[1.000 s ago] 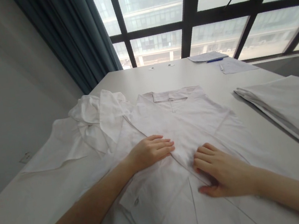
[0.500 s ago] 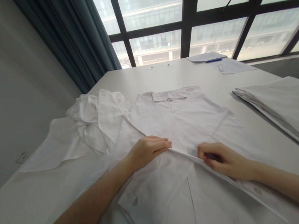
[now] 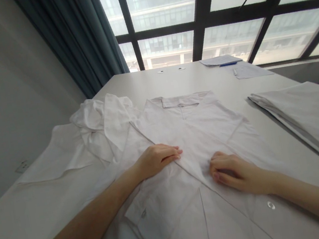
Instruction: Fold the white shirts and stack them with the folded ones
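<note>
A white shirt lies spread on the table, its collar at the far end. My left hand rests palm down on the shirt beside a diagonal fabric edge, fingers stretched out and lying flat. To the right, my right hand sits on the cloth with its fingers curled in; whether any fabric is pinched in it is hidden. A folded sleeve end with a button lies near my left forearm. Another button shows below my right wrist.
Crumpled white cloth lies at the left on the white table. Folded white fabric sits at the right. Papers with a blue pen are at the far edge, before the window.
The raised diagonal edge of fabric between my hands now lies flat. My right hand has shifted slightly left, off that edge. My left hand has barely moved.
</note>
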`<state>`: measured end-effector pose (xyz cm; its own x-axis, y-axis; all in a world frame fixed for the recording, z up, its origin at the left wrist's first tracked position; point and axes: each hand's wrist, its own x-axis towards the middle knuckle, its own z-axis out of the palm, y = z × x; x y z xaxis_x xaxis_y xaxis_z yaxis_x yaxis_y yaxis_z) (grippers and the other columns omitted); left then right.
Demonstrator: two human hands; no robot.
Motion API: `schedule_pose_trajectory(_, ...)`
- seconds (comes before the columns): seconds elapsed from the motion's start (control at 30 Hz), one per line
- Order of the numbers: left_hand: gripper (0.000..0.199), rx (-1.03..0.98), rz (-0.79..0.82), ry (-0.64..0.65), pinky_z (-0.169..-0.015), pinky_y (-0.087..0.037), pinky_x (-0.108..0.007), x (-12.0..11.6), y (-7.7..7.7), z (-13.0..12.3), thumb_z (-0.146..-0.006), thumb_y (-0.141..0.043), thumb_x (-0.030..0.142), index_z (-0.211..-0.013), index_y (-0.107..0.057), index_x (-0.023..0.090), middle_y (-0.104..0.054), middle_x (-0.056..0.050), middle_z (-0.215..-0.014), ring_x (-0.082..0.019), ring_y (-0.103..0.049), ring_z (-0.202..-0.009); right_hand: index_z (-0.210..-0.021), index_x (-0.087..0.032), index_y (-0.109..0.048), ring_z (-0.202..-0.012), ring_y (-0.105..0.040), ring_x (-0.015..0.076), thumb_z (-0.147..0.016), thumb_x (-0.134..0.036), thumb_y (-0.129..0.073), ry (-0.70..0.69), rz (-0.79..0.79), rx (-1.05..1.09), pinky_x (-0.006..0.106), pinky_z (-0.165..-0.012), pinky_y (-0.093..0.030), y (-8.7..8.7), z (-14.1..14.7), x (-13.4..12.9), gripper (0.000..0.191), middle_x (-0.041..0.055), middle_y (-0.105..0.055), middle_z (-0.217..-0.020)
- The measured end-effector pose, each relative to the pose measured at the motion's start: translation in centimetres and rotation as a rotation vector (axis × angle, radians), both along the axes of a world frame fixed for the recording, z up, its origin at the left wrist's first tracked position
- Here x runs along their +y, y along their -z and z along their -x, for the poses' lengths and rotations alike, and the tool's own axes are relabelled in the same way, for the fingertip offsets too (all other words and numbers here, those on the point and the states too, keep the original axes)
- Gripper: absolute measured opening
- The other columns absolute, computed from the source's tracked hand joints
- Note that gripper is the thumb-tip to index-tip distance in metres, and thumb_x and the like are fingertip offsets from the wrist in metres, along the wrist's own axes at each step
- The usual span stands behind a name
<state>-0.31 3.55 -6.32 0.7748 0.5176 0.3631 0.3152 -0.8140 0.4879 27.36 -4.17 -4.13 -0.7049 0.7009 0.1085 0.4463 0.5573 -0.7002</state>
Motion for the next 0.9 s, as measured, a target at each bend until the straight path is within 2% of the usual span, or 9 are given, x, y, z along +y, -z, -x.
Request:
schedule_pose_trajectory(0.13, 0.024, 0.035, -0.002, 0.045, -0.099, -0.048, -0.026, 0.1, 0.0, 0.0, -0.1, -0.051, 0.031, -0.108, -0.07, 0.02, -0.073, -0.004, -0.113, -0.016, -0.065, -0.113, -0.097, -0.021, -0.059, -0.086, -0.057, 0.0153, -0.096, -0.018, -0.045, 0.017, -0.075, -0.065, 0.029, -0.082, -0.045, 0.7, 0.0, -0.3, 0.015, 0.0032, -0.064, -0.091)
schedule_pose_trajectory(0.23, 0.026, 0.116, -0.056, 0.066, -0.104, -0.044, -0.03, 0.2, 0.2, 0.0, -0.098, -0.053, 0.03, -0.119, -0.066, 0.021, -0.067, -0.006, -0.125, -0.018, -0.06, -0.121, -0.12, -0.021, -0.058, -0.1, -0.057, 0.0185, -0.097, -0.022, -0.047, 0.007, -0.189, -0.132, 0.033, -0.088, -0.046, 1.4, 0.0, -0.5, 0.026, 0.0081, -0.063, -0.109)
schedule_pose_trajectory(0.33, 0.033, 0.198, -0.093, 0.058, -0.108, -0.039, -0.035, 0.2, 0.4, 0.0, -0.098, -0.053, 0.029, -0.13, -0.06, 0.024, -0.059, -0.007, -0.138, -0.02, -0.052, -0.13, -0.132, -0.019, -0.054, -0.106, -0.057, 0.0209, -0.098, -0.024, -0.046, -0.047, -0.308, -0.201, 0.038, -0.093, -0.045, 1.6, 0.1, -0.6, 0.036, 0.0122, -0.059, -0.121)
schedule_pose_trajectory(0.43, 0.032, 0.239, -0.086, 0.062, -0.11, -0.036, -0.037, 0.2, 0.2, 0.1, -0.1, -0.05, 0.028, -0.13, -0.061, 0.028, -0.056, -0.004, -0.142, -0.021, -0.047, -0.135, -0.134, -0.021, -0.055, -0.105, -0.059, 0.0201, -0.098, -0.021, -0.044, -0.1, -0.382, -0.225, 0.038, -0.093, -0.046, 1.4, 0.2, -0.5, 0.038, 0.0126, -0.058, -0.128)
schedule_pose_trajectory(0.53, 0.029, 0.278, -0.056, 0.104, -0.112, -0.032, -0.037, 0.2, -0.4, 0.2, -0.101, -0.048, 0.028, -0.122, -0.066, 0.034, -0.055, 0.001, -0.142, -0.021, -0.044, -0.137, -0.13, -0.023, -0.06, -0.106, -0.059, 0.0191, -0.096, -0.017, -0.045, -0.135, -0.412, -0.182, 0.037, -0.093, -0.046, 1.2, 0.0, -0.3, 0.038, 0.0118, -0.061, -0.126)
schedule_pose_trajectory(0.67, 0.034, 0.332, -0.009, 0.165, -0.115, -0.026, -0.038, 0.1, -1.1, 0.3, -0.1, -0.047, 0.02, -0.124, -0.065, 0.037, -0.052, 0.003, -0.144, -0.021, -0.041, -0.14, -0.125, -0.021, -0.063, -0.104, -0.059, 0.0187, -0.094, -0.013, -0.045, -0.167, -0.442, -0.123, 0.036, -0.093, -0.046, 1.1, -0.2, -0.1, 0.037, 0.0103, -0.064, -0.124)
schedule_pose_trajectory(0.8, 0.038, 0.336, 0.031, 0.175, -0.117, -0.023, -0.038, -0.1, -1.3, 0.4, -0.098, -0.048, 0.017, -0.124, -0.065, 0.038, -0.052, 0.003, -0.144, -0.02, -0.039, -0.14, -0.122, -0.02, -0.064, -0.099, -0.061, 0.0182, -0.093, -0.011, -0.043, -0.108, -0.492, -0.103, 0.035, -0.089, -0.048, 1.3, -0.4, 0.0, 0.037, 0.0092, -0.068, -0.119)
schedule_pose_trajectory(0.9, 0.035, 0.308, 0.05, 0.182, -0.117, -0.022, -0.039, -0.3, -1.4, 0.5, -0.097, -0.049, 0.018, -0.12, -0.067, 0.037, -0.055, 0.003, -0.142, -0.019, -0.041, -0.139, -0.117, -0.021, -0.066, -0.104, -0.061, 0.019, -0.093, -0.011, -0.044, -0.019, -0.506, -0.12, 0.037, -0.091, -0.048, 1.4, -0.4, 0.1, 0.034, 0.0085, -0.068, -0.121)
